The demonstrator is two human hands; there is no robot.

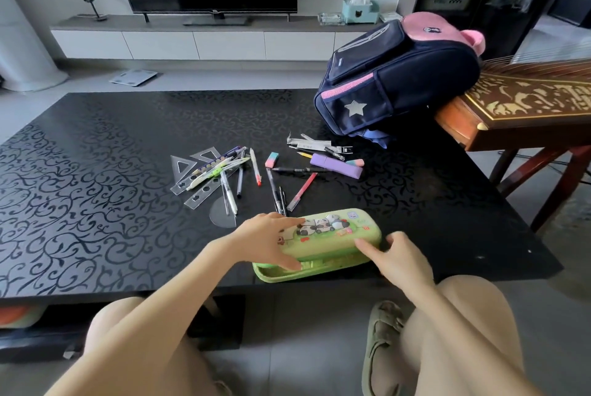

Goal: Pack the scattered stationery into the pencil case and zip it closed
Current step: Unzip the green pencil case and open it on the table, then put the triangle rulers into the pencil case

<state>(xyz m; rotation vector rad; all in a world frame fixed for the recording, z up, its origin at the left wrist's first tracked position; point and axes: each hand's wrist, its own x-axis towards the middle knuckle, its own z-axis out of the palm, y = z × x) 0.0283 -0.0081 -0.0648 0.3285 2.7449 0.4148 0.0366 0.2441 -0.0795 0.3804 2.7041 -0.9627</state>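
Observation:
A green pencil case [335, 237] with panda pictures lies at the table's near edge, its lid partly raised so a gap shows along the front. My left hand [267, 240] grips the lid's left end, thumb in the gap. My right hand [395, 256] touches the case's right end, fingers spread. Behind the case lie scattered pens [276, 191], clear rulers and set squares [192, 176], a protractor [222, 215], two pink-and-teal erasers [271, 159], a purple box [335, 165] and a red pen [302, 191].
The black patterned table [96, 187] holds a navy and pink backpack [396, 75] at the back right. A wooden zither [527, 107] on a stand juts in from the right. My knees are below the table's front edge.

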